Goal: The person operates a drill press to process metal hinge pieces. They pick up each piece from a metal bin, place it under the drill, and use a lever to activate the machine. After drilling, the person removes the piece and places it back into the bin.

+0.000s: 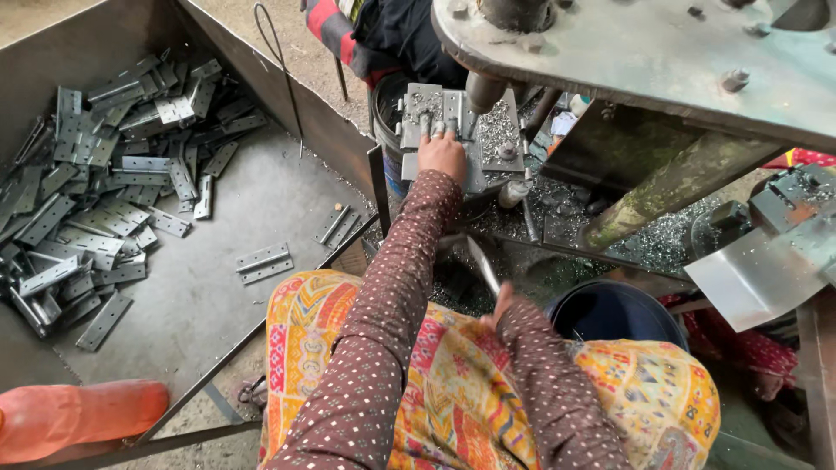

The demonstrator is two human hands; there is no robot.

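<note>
Head view: I'm pressing my left hand [442, 155] fingers down on a hinge plate [435, 113] under the drill spindle [484, 91], right hand [502, 305] gripping the lever [482, 265]; drilling seems underway.

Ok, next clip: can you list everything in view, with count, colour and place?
hinges: many, grey, piled in the tray at left
tray: one, grey metal, left
hinge on the jig: one, grey, under the drill spindle
drill press: one, grey-green, top right
metal shavings: scattered, silver, around the press base
bucket: one, dark blue, right of the lap
bottle: one, orange, bottom left
left hand: on the hinge at the jig
right hand: at a metal lever near the lap
</note>
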